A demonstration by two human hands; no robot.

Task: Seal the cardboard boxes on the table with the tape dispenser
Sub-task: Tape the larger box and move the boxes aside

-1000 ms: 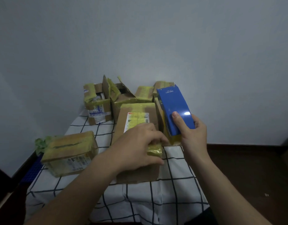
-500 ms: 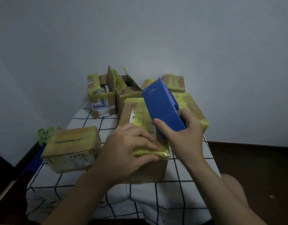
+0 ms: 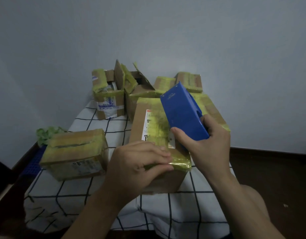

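We see the middle cardboard box [image 3: 140, 128] standing on the worktop [image 3: 66, 192], which is covered by a white cloth with dark checks. The left grip [image 3: 138, 163] lies on the near top edge of this box. Its fingers are nearly straight and press on a strip of yellowish tape [image 3: 180, 163] that bends over the edge; it grasps nothing. The right grip [image 3: 207, 144] is clenched around the blue tape dispenser [image 3: 181, 112], thumb on the broad face, and holds it tilted above the right part of the box top. We cannot tell if the dispenser touches the box. A closed box [image 3: 74, 154] lies to the left, apart from the middle one, with a crumpled green thing [image 3: 47, 133] just behind it. At the back, near the wall, 2 open boxes [image 3: 107, 94] stand with flaps up, and more taped boxes [image 3: 190, 81] lie to their right.
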